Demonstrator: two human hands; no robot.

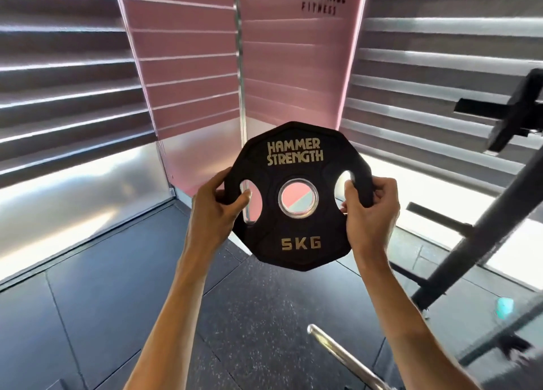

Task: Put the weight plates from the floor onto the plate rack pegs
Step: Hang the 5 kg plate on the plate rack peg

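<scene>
I hold a black 5 kg weight plate [296,234] upright in front of me at chest height, its gold "Hammer Strength" lettering facing me. My left hand [216,210] grips its left grip slot and my right hand [371,210] grips its right grip slot. The steel-ringed centre hole is open and shows the wall behind. A black rack frame [482,222] slants up on the right, with a black peg or arm [511,116] jutting out higher up. A chrome peg [340,353] sticks up near the bottom edge, below and right of the plate.
Dark rubber floor tiles [97,301] cover the ground. A pink wall panel [199,75] with a logo stands ahead, between slatted blinds [64,75] on both sides. A small teal object [505,309] lies by the rack base at the right.
</scene>
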